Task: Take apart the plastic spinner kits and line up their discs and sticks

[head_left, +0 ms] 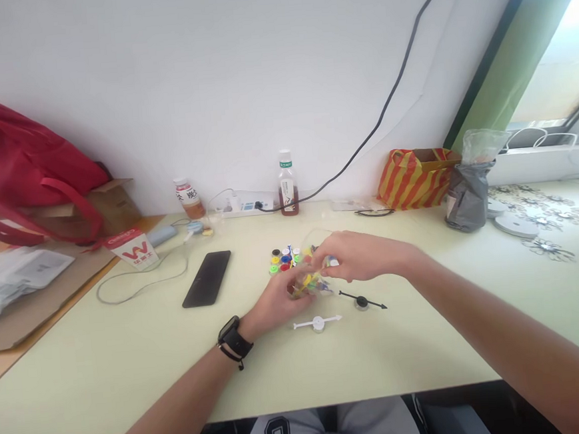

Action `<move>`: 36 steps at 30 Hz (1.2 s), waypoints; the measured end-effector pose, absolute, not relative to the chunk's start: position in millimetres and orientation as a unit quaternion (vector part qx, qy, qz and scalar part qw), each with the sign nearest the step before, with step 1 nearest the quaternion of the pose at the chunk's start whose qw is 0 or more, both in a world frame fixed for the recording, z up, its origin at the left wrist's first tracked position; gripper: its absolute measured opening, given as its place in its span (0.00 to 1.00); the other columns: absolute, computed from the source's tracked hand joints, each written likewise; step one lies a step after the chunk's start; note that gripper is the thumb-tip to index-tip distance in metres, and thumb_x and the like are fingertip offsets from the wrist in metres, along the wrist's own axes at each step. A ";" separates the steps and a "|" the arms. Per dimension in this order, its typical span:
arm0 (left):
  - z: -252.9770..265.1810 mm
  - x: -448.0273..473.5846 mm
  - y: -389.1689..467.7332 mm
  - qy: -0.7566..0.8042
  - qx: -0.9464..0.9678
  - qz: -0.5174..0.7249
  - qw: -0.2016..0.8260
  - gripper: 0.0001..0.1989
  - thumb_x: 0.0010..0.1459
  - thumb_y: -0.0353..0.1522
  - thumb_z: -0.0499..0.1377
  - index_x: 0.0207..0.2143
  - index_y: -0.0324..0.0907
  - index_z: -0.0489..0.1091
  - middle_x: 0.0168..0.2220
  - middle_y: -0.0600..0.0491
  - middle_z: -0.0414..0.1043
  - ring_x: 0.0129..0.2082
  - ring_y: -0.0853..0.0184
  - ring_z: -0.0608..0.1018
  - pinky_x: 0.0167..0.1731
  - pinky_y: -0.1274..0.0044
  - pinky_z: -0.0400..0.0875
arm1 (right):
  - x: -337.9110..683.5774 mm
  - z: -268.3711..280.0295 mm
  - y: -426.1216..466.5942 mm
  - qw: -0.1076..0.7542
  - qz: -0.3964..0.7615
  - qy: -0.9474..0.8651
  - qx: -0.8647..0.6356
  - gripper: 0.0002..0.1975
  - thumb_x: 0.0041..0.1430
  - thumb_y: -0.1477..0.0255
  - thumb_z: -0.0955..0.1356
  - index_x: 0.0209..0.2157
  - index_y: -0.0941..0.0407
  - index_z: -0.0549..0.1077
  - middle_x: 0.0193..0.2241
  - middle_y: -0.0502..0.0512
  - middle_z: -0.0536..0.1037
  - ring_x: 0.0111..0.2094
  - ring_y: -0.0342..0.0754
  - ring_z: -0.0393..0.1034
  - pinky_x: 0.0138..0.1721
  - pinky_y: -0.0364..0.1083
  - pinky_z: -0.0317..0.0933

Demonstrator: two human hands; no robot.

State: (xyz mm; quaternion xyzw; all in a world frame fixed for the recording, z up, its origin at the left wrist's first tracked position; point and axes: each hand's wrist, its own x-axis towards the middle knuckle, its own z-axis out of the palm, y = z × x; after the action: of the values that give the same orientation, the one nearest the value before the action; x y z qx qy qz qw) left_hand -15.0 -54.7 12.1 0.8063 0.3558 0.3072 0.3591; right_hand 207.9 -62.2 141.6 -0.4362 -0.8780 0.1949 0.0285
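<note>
In the middle of the table, my left hand (279, 301) is closed round the lower part of a clear plastic bag (311, 283) with small yellow, red and blue pieces in it. Over the bag's upper right, my right hand (357, 255) has its fingers pinched together on the plastic. Just beyond lie several small round coloured pieces (284, 259), partly covered by my hands. A white arrow spinner (318, 323) lies nearer to me. Below my right wrist is a black arrow spinner (361, 301).
Left of my hands lies a black phone (207, 279). A paper box (132, 249), a cable and a bottle (189, 198) stand farther left. By the wall are a tea bottle (287, 184), a power strip (248, 203) and a striped bag (414, 179); a grey bag (467, 196) stands right.
</note>
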 end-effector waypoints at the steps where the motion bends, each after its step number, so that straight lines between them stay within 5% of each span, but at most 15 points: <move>1: 11.9 -15.4 -54.5 0.358 0.806 0.306 0.358 0.23 0.58 0.32 0.64 0.57 0.45 0.74 0.33 0.57 0.72 0.30 0.70 0.67 0.31 0.78 0.66 | 207.3 140.6 -61.2 0.018 0.206 -0.876 -0.435 0.12 0.63 0.73 0.67 0.45 0.53 0.81 0.43 0.55 0.82 0.31 0.47 0.75 0.32 0.45 0.60; 9: 10.5 -15.7 -54.7 0.363 0.808 0.280 0.370 0.24 0.58 0.40 0.67 0.57 0.46 0.73 0.30 0.57 0.70 0.28 0.70 0.69 0.31 0.77 0.68 | 210.3 137.2 -58.2 0.007 0.206 -0.889 -0.409 0.12 0.61 0.77 0.65 0.39 0.54 0.81 0.38 0.53 0.82 0.30 0.46 0.73 0.31 0.44 0.57; 19: 11.3 -18.1 -54.9 0.367 0.814 0.278 0.354 0.22 0.61 0.42 0.65 0.55 0.44 0.74 0.28 0.58 0.65 0.29 0.68 0.68 0.30 0.77 0.67 | 231.6 140.0 -81.8 0.245 0.156 -0.828 -0.480 0.09 0.67 0.65 0.66 0.36 0.54 0.76 0.30 0.51 0.78 0.26 0.45 0.66 0.29 0.44 0.55; 30: 1.6 -17.1 -53.0 0.378 0.807 0.270 0.365 0.26 0.58 0.40 0.67 0.57 0.44 0.71 0.26 0.60 0.59 0.26 0.69 0.65 0.26 0.78 0.60 | 251.3 39.2 -106.2 0.071 0.151 -0.822 -0.545 0.08 0.64 0.73 0.65 0.35 0.54 0.77 0.36 0.57 0.80 0.38 0.53 0.74 0.38 0.48 0.61; 36: 6.8 -16.2 -55.2 0.389 0.800 0.279 0.363 0.26 0.59 0.40 0.65 0.59 0.43 0.70 0.25 0.61 0.58 0.24 0.70 0.64 0.25 0.79 0.59 | 262.2 73.1 -100.4 0.239 0.187 -0.781 -0.546 0.09 0.67 0.67 0.65 0.40 0.54 0.78 0.33 0.54 0.82 0.31 0.50 0.74 0.35 0.48 0.66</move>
State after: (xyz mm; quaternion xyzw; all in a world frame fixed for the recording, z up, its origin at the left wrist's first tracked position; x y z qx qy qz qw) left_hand -16.2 -55.2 6.8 0.7996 0.3891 0.2787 0.3627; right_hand 262.2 -100.4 73.1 -0.5458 -0.7812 0.1866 0.2388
